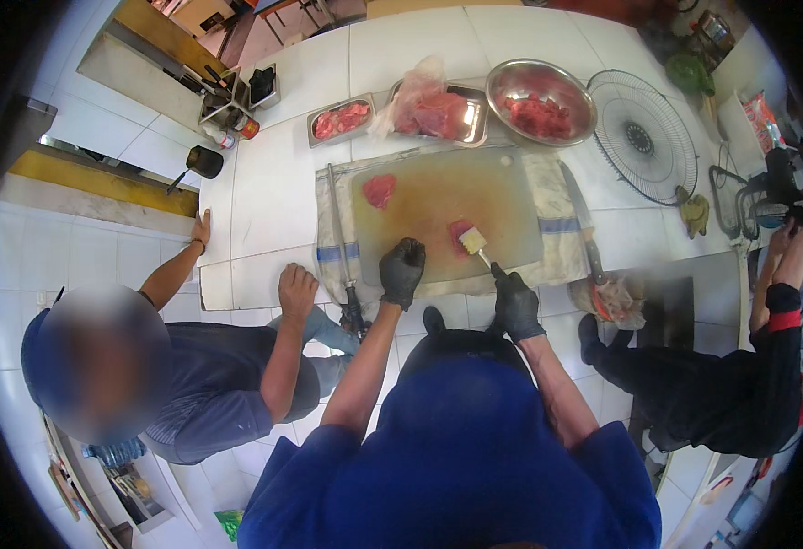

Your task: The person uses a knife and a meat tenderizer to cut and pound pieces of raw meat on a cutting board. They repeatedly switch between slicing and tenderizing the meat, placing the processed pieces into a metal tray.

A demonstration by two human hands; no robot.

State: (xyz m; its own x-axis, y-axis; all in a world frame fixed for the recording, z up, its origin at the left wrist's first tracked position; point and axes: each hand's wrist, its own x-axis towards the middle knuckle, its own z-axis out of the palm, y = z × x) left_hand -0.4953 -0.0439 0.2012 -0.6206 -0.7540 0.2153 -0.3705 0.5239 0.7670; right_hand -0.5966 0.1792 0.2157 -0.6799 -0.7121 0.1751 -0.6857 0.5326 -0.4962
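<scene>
My right hand [517, 302], in a black glove, grips the handle of a meat tenderizer mallet [473, 240]. The mallet's pale toothed head is over a small piece of raw red meat [456, 230] and partly hides it; whether they touch is unclear. A worn, stained cutting board [429, 192] lies under the meat. Also gloved in black, my left hand [402, 271] is curled into a fist at the board's front edge, with nothing visible in it. Another raw meat slice [379, 191] rests near the board's far left corner.
A striped cloth [558, 199] lies under the board. Beside it are a sharpening steel [336, 213] and a knife [578, 199]. Behind stand a small meat tray [312, 141], a larger tray [477, 130], a steel bowl [573, 82] and a fan grille [676, 123]. People are on both sides.
</scene>
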